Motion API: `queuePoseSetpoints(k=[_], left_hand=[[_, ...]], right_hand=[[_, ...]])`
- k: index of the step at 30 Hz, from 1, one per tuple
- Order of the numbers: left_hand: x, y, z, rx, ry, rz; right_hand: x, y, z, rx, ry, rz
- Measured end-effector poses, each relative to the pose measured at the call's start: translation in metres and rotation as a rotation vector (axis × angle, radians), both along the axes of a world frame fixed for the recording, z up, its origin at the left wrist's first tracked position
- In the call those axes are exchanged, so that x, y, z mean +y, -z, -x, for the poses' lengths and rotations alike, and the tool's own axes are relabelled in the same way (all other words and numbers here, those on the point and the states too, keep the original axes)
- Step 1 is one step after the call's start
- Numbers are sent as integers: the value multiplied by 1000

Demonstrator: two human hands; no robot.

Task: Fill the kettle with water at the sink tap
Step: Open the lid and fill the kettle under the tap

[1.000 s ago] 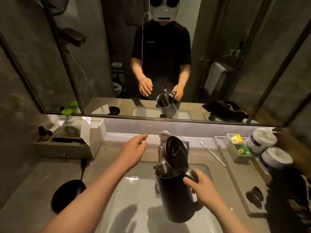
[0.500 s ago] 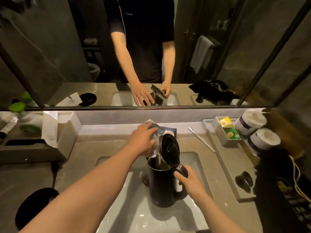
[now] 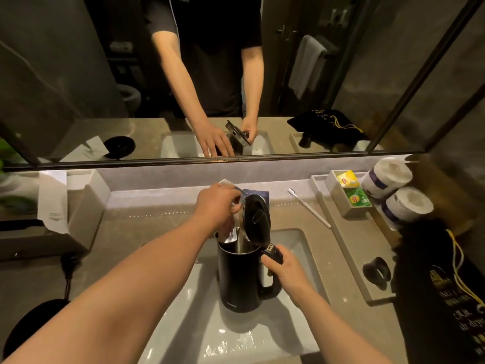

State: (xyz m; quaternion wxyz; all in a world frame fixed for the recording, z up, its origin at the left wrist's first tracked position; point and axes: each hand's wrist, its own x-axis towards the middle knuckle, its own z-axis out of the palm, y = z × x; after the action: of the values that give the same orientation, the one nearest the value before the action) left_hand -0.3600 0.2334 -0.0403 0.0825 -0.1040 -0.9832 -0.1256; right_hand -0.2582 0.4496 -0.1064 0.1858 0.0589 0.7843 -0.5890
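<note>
A black electric kettle (image 3: 240,277) is held upright over the white sink basin (image 3: 189,329), its lid (image 3: 256,219) flipped open. My right hand (image 3: 286,274) grips the kettle's handle. My left hand (image 3: 219,206) is closed over the chrome tap lever (image 3: 237,189) just behind the kettle. The tap's spout (image 3: 231,235) hangs over the kettle's open mouth. I cannot tell whether water is running. Drops of water lie on the basin floor.
The kettle's round black base (image 3: 29,321) sits on the counter at the left, a tissue box (image 3: 78,208) behind it. At the right are a toothbrush (image 3: 309,207), a tray (image 3: 351,258) with tea bags, toilet rolls (image 3: 406,206) and a black bag (image 3: 441,290). A mirror (image 3: 78,88) spans the back.
My left hand reached forward from mid-air onto the tap lever and now rests there. The kettle moved back under the spout. My head tilted down.
</note>
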Motion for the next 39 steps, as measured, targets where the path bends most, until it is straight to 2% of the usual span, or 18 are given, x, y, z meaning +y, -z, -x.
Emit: queuePoseSetpoints(k=[6, 19, 28, 39], left_hand=[[-9, -2, 5, 27, -126, -117], [-26, 1, -2, -129, -33, -268], [-36, 4, -10, -176, -31, -192], [-37, 5, -10, -201, -18, -217]], right_hand=[[-2, 1, 1, 6, -2, 2], [-2, 5, 5, 21, 11, 17], [-8, 8, 8, 26, 35, -20], [-13, 10, 6, 8, 71, 14]])
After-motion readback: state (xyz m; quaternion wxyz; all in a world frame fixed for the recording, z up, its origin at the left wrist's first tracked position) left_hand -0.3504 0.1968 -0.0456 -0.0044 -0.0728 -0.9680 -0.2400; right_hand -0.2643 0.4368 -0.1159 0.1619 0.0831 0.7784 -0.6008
